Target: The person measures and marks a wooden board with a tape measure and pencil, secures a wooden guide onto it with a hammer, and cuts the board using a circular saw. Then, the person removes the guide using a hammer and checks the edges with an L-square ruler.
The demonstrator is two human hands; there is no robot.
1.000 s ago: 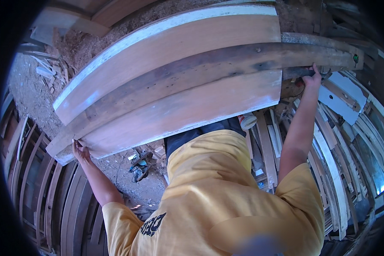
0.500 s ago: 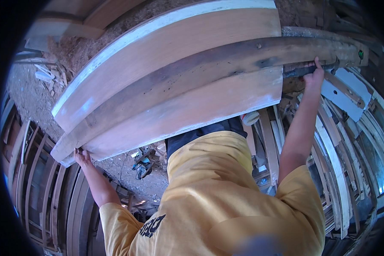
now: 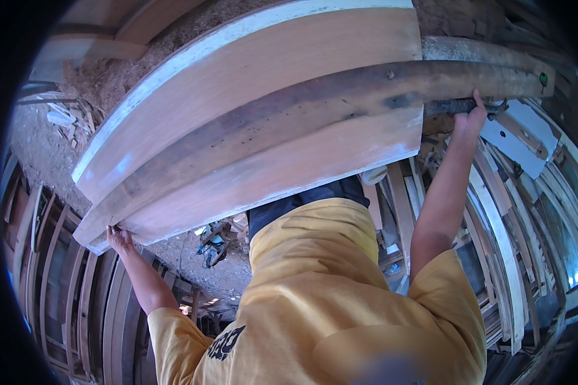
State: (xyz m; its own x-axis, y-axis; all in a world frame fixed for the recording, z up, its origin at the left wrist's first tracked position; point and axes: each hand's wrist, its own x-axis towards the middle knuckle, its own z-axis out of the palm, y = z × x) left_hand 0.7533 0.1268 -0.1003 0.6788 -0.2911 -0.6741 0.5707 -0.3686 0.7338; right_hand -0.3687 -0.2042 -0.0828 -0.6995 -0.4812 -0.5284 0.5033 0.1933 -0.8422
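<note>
Close in, at three o'clock on my feed, a pale can (image 3: 375, 174) peeps from under the near edge of a pinkish panel (image 3: 302, 48), and a dark tangle of litter (image 3: 212, 247) lies toward eight. I see the left hand (image 3: 121, 239), just past eight, half-closed, its fingertips pinching the near edge of a curved plank (image 3: 302, 109); the right hand (image 3: 472, 117), at two, sets one raised digit against that edge, other fingers curled, and I cannot tell whether they grip. The plank arcs across the panel from nine through twelve to two, where a dark-handled tool (image 3: 448, 106) and a second beam (image 3: 469, 51) crowd its overhanging end. Farther out, slats (image 3: 504, 276) are heaped at four, timbers (image 3: 112, 308) at eight, offcuts (image 3: 70, 122) at ten. Against a second ago, less of the can shows, the panel's far white strip runs off the top, and both hands keep their spots.
</note>
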